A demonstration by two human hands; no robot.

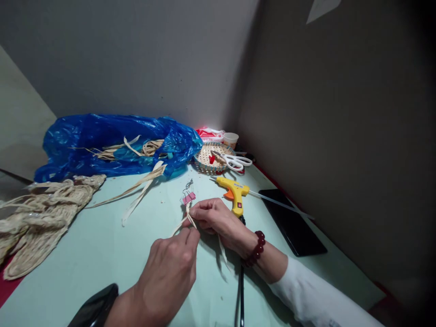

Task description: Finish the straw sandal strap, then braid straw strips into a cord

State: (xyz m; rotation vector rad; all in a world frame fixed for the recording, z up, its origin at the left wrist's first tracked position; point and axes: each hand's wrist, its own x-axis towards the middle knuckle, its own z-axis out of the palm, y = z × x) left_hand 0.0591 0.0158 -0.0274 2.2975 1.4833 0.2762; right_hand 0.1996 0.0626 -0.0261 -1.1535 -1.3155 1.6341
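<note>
Pale raffia strands [188, 213] run down from a pink binder clip [189, 197] near the middle of the table. My right hand [218, 220], with a dark red bead bracelet [255, 249] at its wrist, pinches the strands just below the clip. Lower and to the left, my left hand [170, 268] has its fingers closed on the strand ends; its fingertips are partly hidden behind the knuckles. One loose strand end [223, 252] hangs beneath my right hand. A yellow glue gun [235, 190] lies just beyond my right hand.
A blue plastic bag [78, 141] holding raffia lies at the back left, near woven straw pieces [44, 218]. White-handled scissors [236, 161] rest on a small woven basket [204, 165], beside a paper cup [230, 138]. A black tablet-like slab [293, 227] is at right.
</note>
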